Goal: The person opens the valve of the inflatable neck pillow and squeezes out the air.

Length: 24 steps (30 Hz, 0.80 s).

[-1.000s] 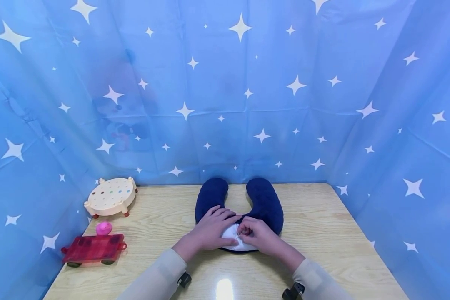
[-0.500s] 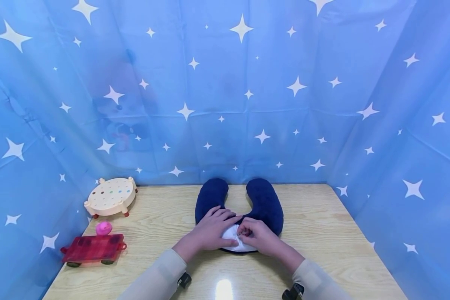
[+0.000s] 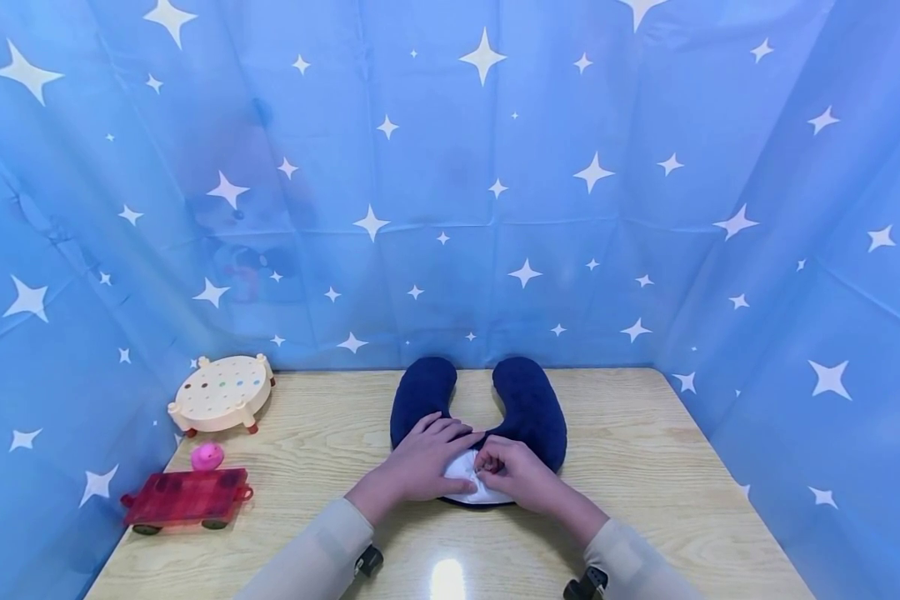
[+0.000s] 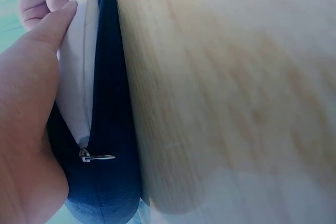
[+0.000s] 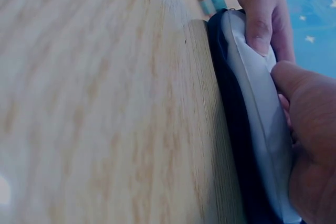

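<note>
A navy U-shaped neck pillow (image 3: 534, 400) lies on the table, its two arms pointing to the back. The cover's zip is undone along the front, baring a white inner (image 3: 461, 465). A metal zip pull (image 4: 101, 157) sits at one end of the opening in the left wrist view. My left hand (image 3: 426, 461) rests on the pillow's front left, fingers extended over the navy fabric, thumb on the white inner. With curled fingers, my right hand (image 3: 521, 473) pinches at the white inner close to that thumb; its fingertips are partly hidden.
To the left stand a red see-through toy wagon (image 3: 189, 497), a small pink toy (image 3: 207, 456) and a cream round toy stool (image 3: 223, 392) with short legs. A blue star-printed curtain (image 3: 450, 200) hangs around the wooden table's (image 3: 645, 467) back and sides.
</note>
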Each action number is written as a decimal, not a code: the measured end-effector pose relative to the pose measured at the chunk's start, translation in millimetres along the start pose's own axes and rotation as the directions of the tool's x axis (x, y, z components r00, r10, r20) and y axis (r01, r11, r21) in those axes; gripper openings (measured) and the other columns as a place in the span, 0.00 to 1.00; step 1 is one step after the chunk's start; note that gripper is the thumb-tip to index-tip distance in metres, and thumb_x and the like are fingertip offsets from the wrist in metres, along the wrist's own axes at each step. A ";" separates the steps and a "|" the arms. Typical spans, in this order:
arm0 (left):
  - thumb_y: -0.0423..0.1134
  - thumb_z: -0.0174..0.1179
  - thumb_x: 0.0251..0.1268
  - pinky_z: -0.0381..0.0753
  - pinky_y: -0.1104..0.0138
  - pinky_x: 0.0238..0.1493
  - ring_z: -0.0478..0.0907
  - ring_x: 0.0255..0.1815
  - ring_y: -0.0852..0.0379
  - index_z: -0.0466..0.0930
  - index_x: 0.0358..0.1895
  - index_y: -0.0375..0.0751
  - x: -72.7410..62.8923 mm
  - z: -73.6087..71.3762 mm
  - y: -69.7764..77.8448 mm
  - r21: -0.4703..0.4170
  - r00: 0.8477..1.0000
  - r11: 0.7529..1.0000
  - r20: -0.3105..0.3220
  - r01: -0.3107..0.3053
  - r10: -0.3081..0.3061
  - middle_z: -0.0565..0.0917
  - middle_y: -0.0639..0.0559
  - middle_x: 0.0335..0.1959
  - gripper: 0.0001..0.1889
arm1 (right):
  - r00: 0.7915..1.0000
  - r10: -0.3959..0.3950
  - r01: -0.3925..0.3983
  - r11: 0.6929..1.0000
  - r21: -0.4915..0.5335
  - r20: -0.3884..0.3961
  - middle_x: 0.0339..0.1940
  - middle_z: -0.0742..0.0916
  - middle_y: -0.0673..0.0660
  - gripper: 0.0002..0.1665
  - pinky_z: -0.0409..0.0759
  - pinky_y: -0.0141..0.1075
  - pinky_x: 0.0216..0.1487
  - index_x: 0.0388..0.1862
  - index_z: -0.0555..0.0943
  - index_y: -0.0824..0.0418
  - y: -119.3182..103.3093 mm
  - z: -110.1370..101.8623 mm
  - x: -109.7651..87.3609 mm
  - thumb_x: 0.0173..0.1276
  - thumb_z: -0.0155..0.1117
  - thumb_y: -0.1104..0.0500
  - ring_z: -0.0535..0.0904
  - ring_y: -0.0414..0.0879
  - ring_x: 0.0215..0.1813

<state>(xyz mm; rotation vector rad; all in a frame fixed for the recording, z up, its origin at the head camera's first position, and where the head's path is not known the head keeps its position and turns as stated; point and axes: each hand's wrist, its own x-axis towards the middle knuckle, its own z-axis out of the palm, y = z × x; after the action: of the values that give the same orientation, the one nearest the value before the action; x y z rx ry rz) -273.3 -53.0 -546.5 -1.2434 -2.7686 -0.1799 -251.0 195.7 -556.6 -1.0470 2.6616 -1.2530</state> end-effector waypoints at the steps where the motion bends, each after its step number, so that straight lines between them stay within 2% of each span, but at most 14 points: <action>1: 0.77 0.55 0.77 0.51 0.48 0.88 0.65 0.84 0.52 0.65 0.88 0.59 0.1 0.4 0.0 0.001 1.000 1.000 0.000 -0.001 0.001 0.75 0.57 0.81 0.45 | 1.000 -0.001 0.001 1.000 -0.001 0.000 0.39 0.83 0.45 0.03 0.82 0.34 0.41 0.42 0.88 0.60 0.4 0.1 0.0 0.76 0.73 0.67 0.81 0.44 0.40; 14: 0.76 0.56 0.76 0.50 0.49 0.88 0.64 0.84 0.53 0.65 0.88 0.60 0.9 2.3 0.0 0.015 1.000 1.000 0.010 0.006 -0.006 0.74 0.57 0.81 0.45 | 1.000 -0.009 0.009 1.000 -0.006 0.002 0.38 0.83 0.46 0.02 0.82 0.34 0.42 0.42 0.87 0.64 0.3 0.3 0.7 0.76 0.73 0.65 0.82 0.46 0.40; 24: 0.76 0.56 0.77 0.51 0.49 0.88 0.65 0.84 0.53 0.66 0.88 0.59 1.0 1.7 0.4 0.015 1.000 1.000 0.010 0.005 -0.005 0.74 0.57 0.81 0.44 | 1.000 0.007 -0.007 1.000 -0.003 0.007 0.38 0.82 0.45 0.02 0.81 0.34 0.41 0.42 0.88 0.62 2.3 1.2 0.2 0.77 0.73 0.64 0.81 0.45 0.40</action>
<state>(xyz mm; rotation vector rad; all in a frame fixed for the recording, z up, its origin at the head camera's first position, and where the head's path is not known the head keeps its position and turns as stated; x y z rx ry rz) -273.8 -51.7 -548.0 -1.2377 -2.7764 -0.1535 -252.1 195.9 -559.0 -1.0402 2.6601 -1.2418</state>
